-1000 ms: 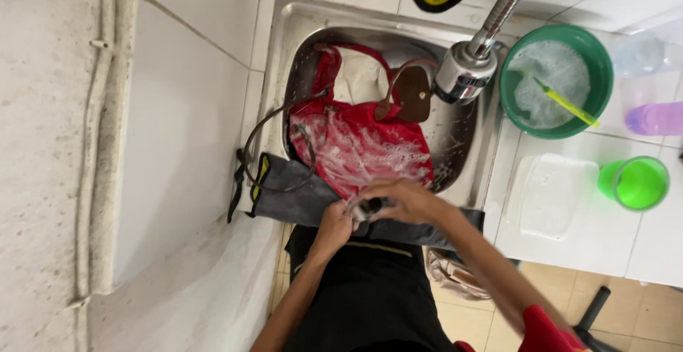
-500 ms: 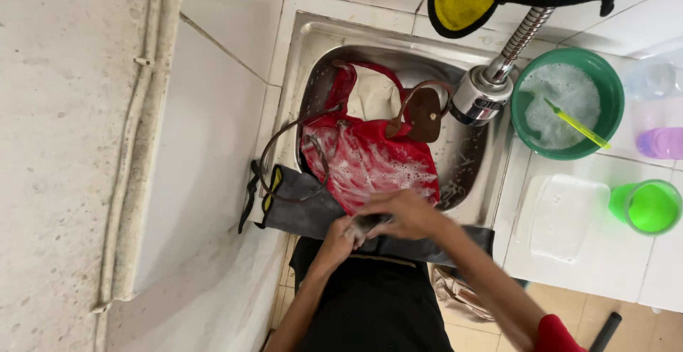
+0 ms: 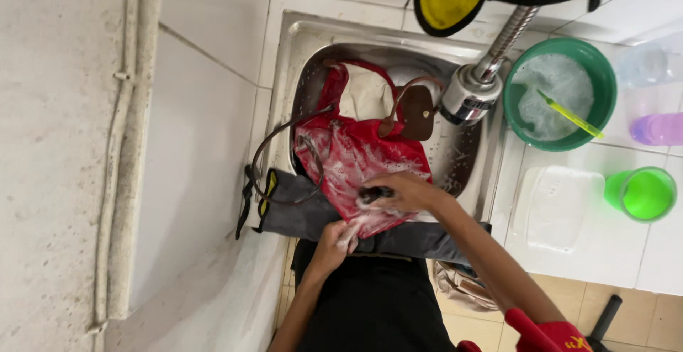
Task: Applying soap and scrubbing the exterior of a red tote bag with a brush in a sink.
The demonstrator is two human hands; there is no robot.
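A red bag (image 3: 356, 160), lathered with suds, is laid half in the sink (image 3: 455, 167) and half over its near rim. It is being scrubbed: the right hand (image 3: 402, 192) is closed around a small dark brush (image 3: 375, 193) pressed on the bag's near end, while the left hand (image 3: 334, 242) pinches the bag's lower edge just beneath, holding it taut. The scrubbing step is judged to be under way; firm strokes against the held fabric would be called for.

A grey cloth (image 3: 292, 199) is draped over the sink's near rim. Right of the sink, on the bench (image 3: 583, 252), a green basin (image 3: 560, 96) holds foamy water and a yellow-green toothbrush (image 3: 569, 116); nearer, a clear tub (image 3: 555, 206) appears empty, and beside it stands a green cup (image 3: 644, 194).
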